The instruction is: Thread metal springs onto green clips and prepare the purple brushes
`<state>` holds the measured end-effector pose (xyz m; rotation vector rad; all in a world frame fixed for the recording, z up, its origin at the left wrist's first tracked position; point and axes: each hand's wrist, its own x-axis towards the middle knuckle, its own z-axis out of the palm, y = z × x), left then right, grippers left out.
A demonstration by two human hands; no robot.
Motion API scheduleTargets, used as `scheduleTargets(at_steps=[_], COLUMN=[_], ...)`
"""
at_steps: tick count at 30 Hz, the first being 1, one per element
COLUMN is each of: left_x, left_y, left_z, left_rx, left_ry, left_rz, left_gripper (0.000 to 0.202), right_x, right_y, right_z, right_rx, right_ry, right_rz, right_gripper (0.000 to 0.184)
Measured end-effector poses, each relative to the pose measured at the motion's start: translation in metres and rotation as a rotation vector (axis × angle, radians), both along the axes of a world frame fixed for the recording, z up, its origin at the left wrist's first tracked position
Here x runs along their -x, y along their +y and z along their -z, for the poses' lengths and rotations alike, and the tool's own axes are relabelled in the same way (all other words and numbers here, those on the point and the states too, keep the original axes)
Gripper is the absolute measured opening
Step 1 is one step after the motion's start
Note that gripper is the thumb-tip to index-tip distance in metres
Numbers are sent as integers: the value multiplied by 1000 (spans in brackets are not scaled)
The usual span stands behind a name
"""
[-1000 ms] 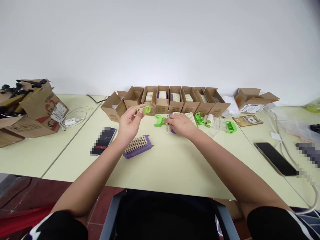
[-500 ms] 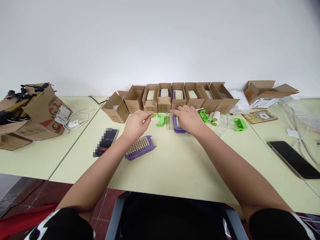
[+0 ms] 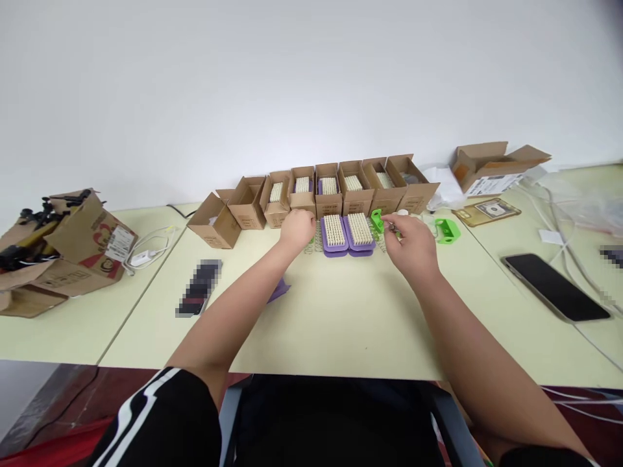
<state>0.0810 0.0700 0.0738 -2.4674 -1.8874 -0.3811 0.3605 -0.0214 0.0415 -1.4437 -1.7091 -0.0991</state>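
Reaching forward, left hand (image 3: pixel 296 228) no longer showed its green clip; fingers curled, grip unclear, just beside the springs (image 3: pixel 311 245). Right fingertips (image 3: pixel 392 225) were pinched on a small part, too small to identify, near another green clip (image 3: pixel 376 220), just right of two purple brushes (image 3: pixel 334 235) lying side by side.

Purple brush bases (image 3: pixel 335 251), probably smooth plastic
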Motion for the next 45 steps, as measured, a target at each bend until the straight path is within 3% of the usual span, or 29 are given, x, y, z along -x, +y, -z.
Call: scheduleTargets(at_steps=[5, 8, 12, 15, 17, 20, 24, 28, 33, 39, 42, 45], left_x=[-16, -21, -4, 42, 82, 134, 162, 157, 151, 146, 121, 81], left_y=[2, -6, -41, -81, -106, -138, -162, -174, -180, -163, -140, -109], left_z=[10, 4, -34, -69, -81, -73, -34, -5, -3, -31, -54, -73], left_rx=[-19, -20, -99, -124, -74, 151, 415, 404, 273, 47, -6, 3], left_ry=[61, 39, -118, -202, -155, -10, 82, 68, 55, 59, 76, 58], left_rz=[37, 43, 124, 222, 160, 68, 47, 9, 37, 245, 378, 490], left_gripper=[33, 37, 55, 50, 49, 75, 101, 96, 84, 83, 75, 71], right_x=[-4, -7, -16, -25, -28, -26, -16, -7, -6, -7, -4, -2], right_y=[-3, -7, -12, -13, -14, -14, -13, -11, -7, -2, -3, -6], right_z=[-9, -16, -20, -21, -21, -20, -15, -9, 0, 8, 7, 5], right_rx=[20, 14, -11, -38, -62, -76, -55, -31, 11, 90, 105, 120], right_ry=[46, 106, 247, 359, 395, 403, 371, 351, 374, 325, 324, 302], right_rz=[-15, -7, 81, 145, 167, 160, 125, 124, 126, 123, 111, 94], right_gripper=[33, 32, 33, 39, 40, 37, 33, 35, 42, 46, 45, 45])
